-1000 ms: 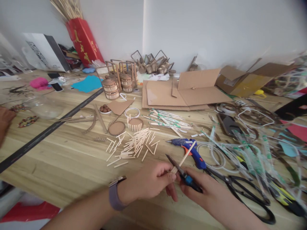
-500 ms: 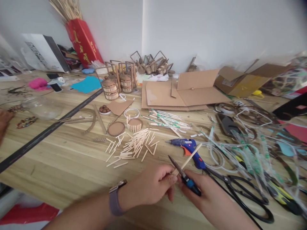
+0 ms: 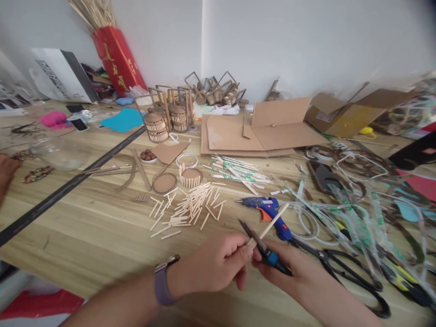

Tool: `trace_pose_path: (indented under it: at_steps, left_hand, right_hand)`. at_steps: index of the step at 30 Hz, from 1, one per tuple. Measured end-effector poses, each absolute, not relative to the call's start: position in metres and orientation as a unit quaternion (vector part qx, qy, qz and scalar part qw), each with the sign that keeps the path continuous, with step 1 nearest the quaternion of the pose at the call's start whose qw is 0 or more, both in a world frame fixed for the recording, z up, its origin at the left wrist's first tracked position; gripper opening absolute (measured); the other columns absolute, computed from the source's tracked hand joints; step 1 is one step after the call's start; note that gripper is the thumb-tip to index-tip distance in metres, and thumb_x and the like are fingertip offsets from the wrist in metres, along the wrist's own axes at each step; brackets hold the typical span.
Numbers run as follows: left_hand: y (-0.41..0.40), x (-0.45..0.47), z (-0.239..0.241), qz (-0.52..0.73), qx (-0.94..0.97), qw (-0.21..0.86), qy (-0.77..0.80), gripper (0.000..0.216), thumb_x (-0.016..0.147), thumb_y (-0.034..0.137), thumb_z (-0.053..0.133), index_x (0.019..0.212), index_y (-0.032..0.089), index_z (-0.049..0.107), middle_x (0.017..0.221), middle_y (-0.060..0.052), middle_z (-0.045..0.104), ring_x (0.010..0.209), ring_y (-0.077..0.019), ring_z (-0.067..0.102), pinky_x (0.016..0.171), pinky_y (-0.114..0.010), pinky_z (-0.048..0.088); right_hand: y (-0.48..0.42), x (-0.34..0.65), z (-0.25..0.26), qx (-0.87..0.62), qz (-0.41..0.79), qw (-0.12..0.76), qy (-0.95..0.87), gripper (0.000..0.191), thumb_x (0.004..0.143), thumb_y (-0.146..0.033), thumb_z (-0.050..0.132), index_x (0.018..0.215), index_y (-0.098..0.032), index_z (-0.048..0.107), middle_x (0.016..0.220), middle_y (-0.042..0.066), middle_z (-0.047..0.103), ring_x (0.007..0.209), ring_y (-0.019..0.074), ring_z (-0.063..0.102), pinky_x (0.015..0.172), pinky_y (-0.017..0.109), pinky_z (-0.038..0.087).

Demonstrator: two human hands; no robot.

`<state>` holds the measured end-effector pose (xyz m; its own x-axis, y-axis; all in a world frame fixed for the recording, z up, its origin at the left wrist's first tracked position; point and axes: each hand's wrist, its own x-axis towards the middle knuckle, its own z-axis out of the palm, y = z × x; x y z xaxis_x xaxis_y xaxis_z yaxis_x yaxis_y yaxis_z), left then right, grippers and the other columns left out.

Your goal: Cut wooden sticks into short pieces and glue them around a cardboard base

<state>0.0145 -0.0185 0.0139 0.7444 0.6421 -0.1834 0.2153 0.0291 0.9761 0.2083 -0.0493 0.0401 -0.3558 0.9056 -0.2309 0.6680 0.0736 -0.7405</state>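
My left hand is closed, pinching a thin wooden stick that points up and to the right. Cut ends of wood show at its fingertips. Wrapped in my right hand are pointed cutting pliers with blue and black handles; their jaws cross the stick close to my left fingertips. Whether the jaws are fully closed on it I cannot tell. Ahead of my hands lies a loose pile of short wooden sticks. Behind it, a round base has sticks standing along part of its rim, beside a flat cardboard disc.
A blue glue gun and large black scissors lie to the right, among plastic wrappers. Wrapped sticks, cardboard sheets and small finished baskets are farther back. Another person's hand is at the left edge.
The pliers have shifted slightly right and lower at the handle, with my right hand. The stick has moved slightly to the right. My left hand stays nearly in place.
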Motion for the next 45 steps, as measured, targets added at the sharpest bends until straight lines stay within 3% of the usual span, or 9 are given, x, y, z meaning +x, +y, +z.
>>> trace_pose_path:
  at_steps: [5,12,23,27,31,34,36,39,45]
  left_hand:
    - [-0.016,0.017,0.011,0.17,0.618,0.709,0.294,0.051,0.092,0.065,0.038,0.088,0.017,0.054,0.055,0.005,0.049,0.048,-0.0087,0.04,0.049,-0.021,0.031]
    - [-0.015,0.017,0.005,0.187,0.595,0.736,0.263,0.052,0.091,0.065,0.042,0.093,0.016,0.056,0.054,0.007,0.045,0.047,-0.0075,0.036,0.049,-0.021,0.027]
    - [-0.013,0.015,0.014,0.25,0.627,0.675,0.298,0.046,0.095,0.061,0.037,0.09,0.018,0.052,0.057,0.005,0.047,0.051,-0.0097,0.041,0.054,-0.022,0.034]
    - [-0.007,0.011,0.013,0.277,0.645,0.608,0.371,0.04,0.098,0.053,0.035,0.094,0.018,0.054,0.06,0.003,0.055,0.054,-0.0116,0.047,0.057,-0.023,0.036]
    - [-0.007,0.01,0.012,0.198,0.727,0.52,0.402,0.035,0.101,0.041,0.035,0.086,0.019,0.057,0.065,0.0,0.062,0.061,-0.014,0.056,0.062,-0.024,0.039]
    - [-0.013,0.013,0.011,0.168,0.792,0.431,0.398,0.033,0.101,0.033,0.035,0.083,0.019,0.059,0.073,-0.004,0.065,0.068,-0.0176,0.06,0.065,-0.026,0.04]
    - [-0.017,0.015,0.01,0.175,0.826,0.365,0.393,0.029,0.1,0.029,0.036,0.091,0.019,0.062,0.084,-0.007,0.068,0.08,-0.0212,0.063,0.073,-0.029,0.043]
    - [-0.021,0.017,0.009,0.171,0.854,0.299,0.39,0.028,0.099,0.022,0.035,0.105,0.021,0.063,0.095,-0.008,0.07,0.094,-0.0237,0.063,0.084,-0.033,0.045]
    - [-0.027,0.022,0.017,0.05,0.881,0.185,0.432,0.028,0.095,0.013,0.036,0.104,0.018,0.062,0.091,-0.009,0.071,0.084,-0.0242,0.066,0.076,-0.034,0.049]
  right_hand:
    - [-0.05,0.209,0.037,-0.558,0.381,0.144,-0.723,0.013,0.083,-0.028,0.051,0.08,-0.021,0.062,0.076,0.0,0.069,0.073,0.018,0.061,0.063,0.023,0.048]
    - [-0.053,0.202,0.034,-0.572,0.351,0.163,-0.723,0.012,0.08,-0.025,0.048,0.071,-0.023,0.055,0.067,-0.001,0.062,0.066,0.0176,0.057,0.062,0.024,0.047]
    - [-0.049,0.205,0.025,-0.567,0.371,0.192,-0.71,0.019,0.089,-0.036,0.047,0.084,-0.021,0.058,0.078,0.001,0.065,0.076,0.0194,0.061,0.07,0.027,0.05]
    - [-0.048,0.214,0.018,-0.598,0.291,0.239,-0.708,0.019,0.091,-0.037,0.048,0.084,-0.022,0.059,0.075,0.002,0.065,0.073,0.0201,0.063,0.067,0.028,0.051]
    - [-0.049,0.222,0.01,-0.573,0.106,0.331,-0.742,0.012,0.092,-0.029,0.051,0.098,-0.024,0.059,0.103,0.008,0.066,0.098,0.0238,0.063,0.085,0.034,0.05]
    - [-0.048,0.223,0.002,-0.532,0.013,0.336,-0.777,0.026,0.09,-0.021,0.053,0.115,-0.025,0.056,0.129,0.012,0.057,0.121,0.0266,0.055,0.098,0.039,0.045]
    - [-0.047,0.222,-0.003,-0.521,-0.008,0.304,-0.798,0.023,0.09,-0.021,0.054,0.113,-0.024,0.057,0.122,0.012,0.062,0.112,0.0271,0.06,0.091,0.039,0.048]
    - [-0.045,0.22,-0.01,-0.529,-0.032,0.265,-0.805,0.011,0.093,-0.028,0.052,0.099,-0.021,0.057,0.091,0.008,0.068,0.082,0.0248,0.066,0.07,0.035,0.051]
    - [-0.047,0.211,-0.012,-0.548,-0.089,0.247,-0.794,0.028,0.1,-0.039,0.036,0.083,-0.023,0.05,0.069,0.002,0.06,0.058,0.0196,0.062,0.052,0.028,0.045]
